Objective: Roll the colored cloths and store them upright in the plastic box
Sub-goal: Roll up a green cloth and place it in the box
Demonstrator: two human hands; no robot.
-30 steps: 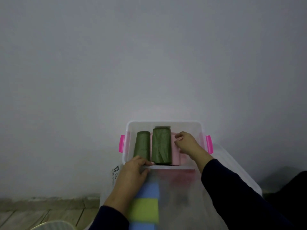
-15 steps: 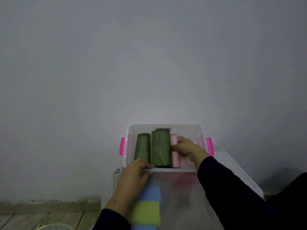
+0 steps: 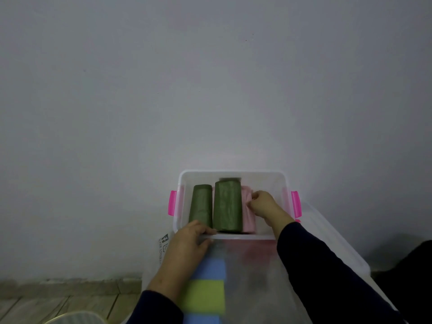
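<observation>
Wall (image 3: 210,90) behind plastic box (image 3: 233,175).

Dim, flat indoor light; grey wall (image 3: 210,78) darkens toward corners; soft focus throughout; wide-angle bending at edges; faint pink cast above box (image 3: 233,175)
</observation>
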